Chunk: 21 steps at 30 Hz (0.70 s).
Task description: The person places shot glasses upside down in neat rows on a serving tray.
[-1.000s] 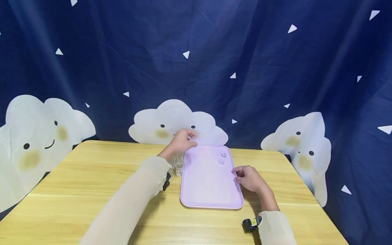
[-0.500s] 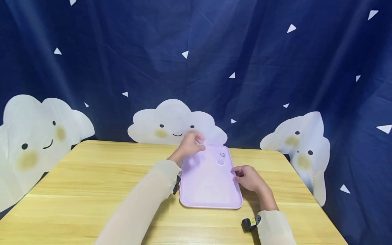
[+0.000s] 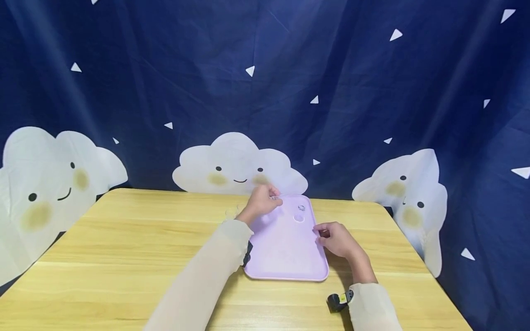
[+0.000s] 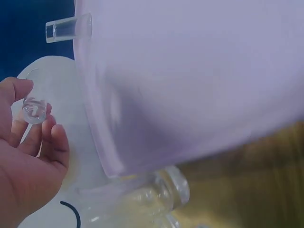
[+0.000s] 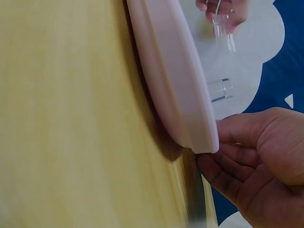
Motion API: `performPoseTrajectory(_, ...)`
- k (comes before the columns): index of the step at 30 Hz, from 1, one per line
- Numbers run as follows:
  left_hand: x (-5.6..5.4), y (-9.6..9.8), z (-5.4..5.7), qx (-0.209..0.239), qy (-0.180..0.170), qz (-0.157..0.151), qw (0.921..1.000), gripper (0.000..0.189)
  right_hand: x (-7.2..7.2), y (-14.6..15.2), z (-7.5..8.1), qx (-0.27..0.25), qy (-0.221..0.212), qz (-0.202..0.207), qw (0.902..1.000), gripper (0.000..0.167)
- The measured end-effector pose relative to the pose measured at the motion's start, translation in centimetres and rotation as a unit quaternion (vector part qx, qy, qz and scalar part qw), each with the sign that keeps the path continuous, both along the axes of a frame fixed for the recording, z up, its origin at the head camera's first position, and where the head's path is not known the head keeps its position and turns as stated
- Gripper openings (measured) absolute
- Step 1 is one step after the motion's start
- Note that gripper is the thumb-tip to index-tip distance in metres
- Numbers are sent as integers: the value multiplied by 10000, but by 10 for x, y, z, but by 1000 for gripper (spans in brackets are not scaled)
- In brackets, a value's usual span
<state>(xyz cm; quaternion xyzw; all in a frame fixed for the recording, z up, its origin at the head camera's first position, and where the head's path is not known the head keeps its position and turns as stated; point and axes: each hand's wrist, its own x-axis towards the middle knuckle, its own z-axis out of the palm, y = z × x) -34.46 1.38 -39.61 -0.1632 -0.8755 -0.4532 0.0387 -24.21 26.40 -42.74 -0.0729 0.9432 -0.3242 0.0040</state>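
Observation:
Over the far left part of a pale purple tray (image 3: 285,253), my left hand (image 3: 262,201) holds a small clear glass. The left wrist view shows that glass (image 4: 34,111) pinched between thumb and fingers. A second clear glass (image 4: 69,28) stands upright on the tray, toward its far right corner in the head view. My right hand (image 3: 338,239) grips the tray's right edge. In the right wrist view its thumb (image 5: 237,129) lies at the rim, with the fingers lower down the side.
More clear glasses (image 4: 152,192) stand on the wooden table (image 3: 124,257) just left of the tray, mostly behind my left arm in the head view. A blue curtain (image 3: 265,92) with white clouds hangs behind the table.
My left hand has moved right, from beside the tray's far left corner to over the tray, then slightly lower. The right hand stays at the tray's edge.

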Motion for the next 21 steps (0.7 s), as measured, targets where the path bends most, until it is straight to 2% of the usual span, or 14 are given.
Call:
performPoseTrajectory(5,1,4,-3,-198,-24,17,9998,20,-1,0,2,13,-41,-21,10000,31)
performPoseTrajectory(10,1,6,-5,-216,-107,12,9997,23,0,-1,3,-2,-34,-22,10000,31)
performPoseTrajectory(16,-1,8,-6,-465,-70,93,9989,27,0,0,3,-7,-60,-41,10000,31)
performPoseTrajectory(21,-2,10,-9,-427,-79,114,9990,26,1,0,2,-30,-67,-37,10000,31)
